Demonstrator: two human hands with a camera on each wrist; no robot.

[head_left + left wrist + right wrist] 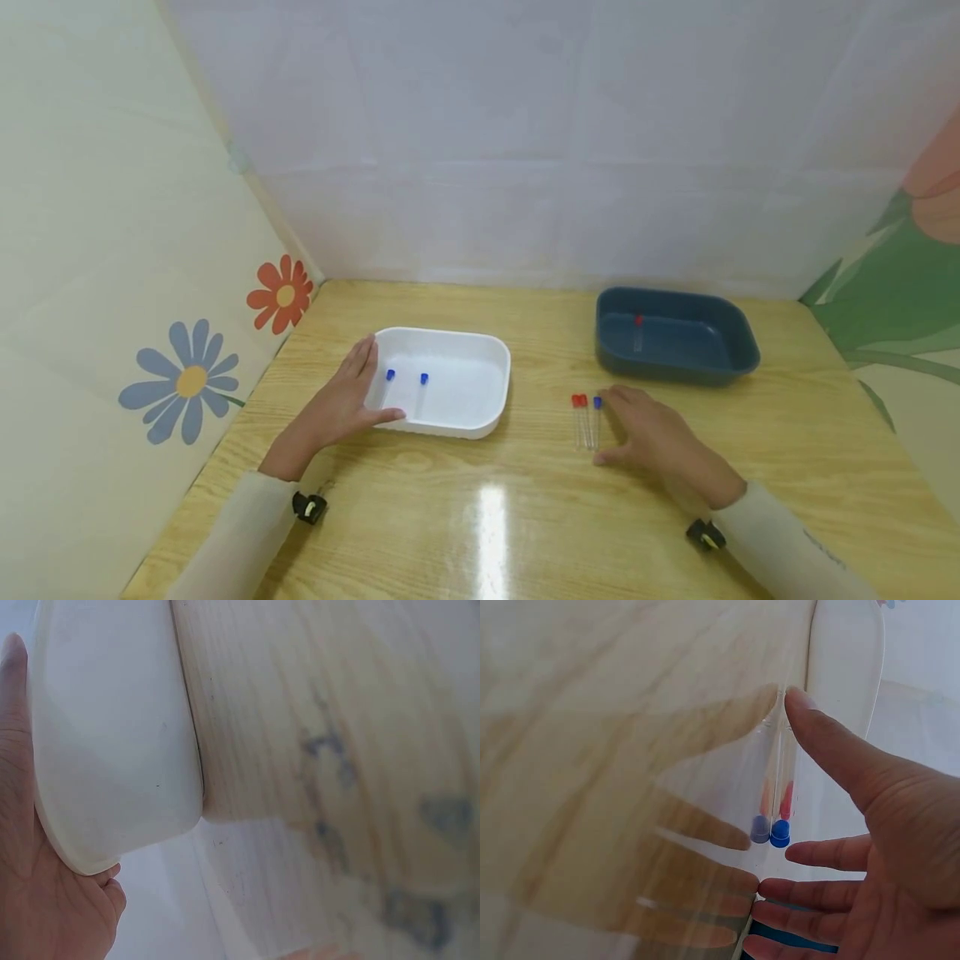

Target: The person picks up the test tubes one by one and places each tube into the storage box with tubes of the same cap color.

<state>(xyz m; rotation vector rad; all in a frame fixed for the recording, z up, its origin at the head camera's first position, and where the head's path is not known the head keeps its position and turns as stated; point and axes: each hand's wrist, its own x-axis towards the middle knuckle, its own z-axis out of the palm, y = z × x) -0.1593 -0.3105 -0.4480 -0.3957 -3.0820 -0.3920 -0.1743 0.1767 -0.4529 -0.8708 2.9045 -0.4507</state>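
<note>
My left hand (pixel 341 400) rests against the left end of a white plastic basin (pixel 487 408), fingers straight along its side and thumb over the front rim. Inside the basin lie two clear tubes with blue caps (pixel 424 379). On the table to its right are two red-capped tubes (pixel 580 401) and one blue-capped tube (pixel 597 403), side by side. My right hand (pixel 656 433) is beside that blue-capped tube (pixel 780 832), its thumb near the bottom end and fingers spread near the cap, with no grip on it.
A dark blue basin (pixel 675 367) stands at the back right, behind the right hand, with one red-capped tube (pixel 638 322) in it. The glossy wooden table (pixel 420 517) reflects light and the hand. Cloth-covered walls (pixel 480 167) border the table at the back and sides.
</note>
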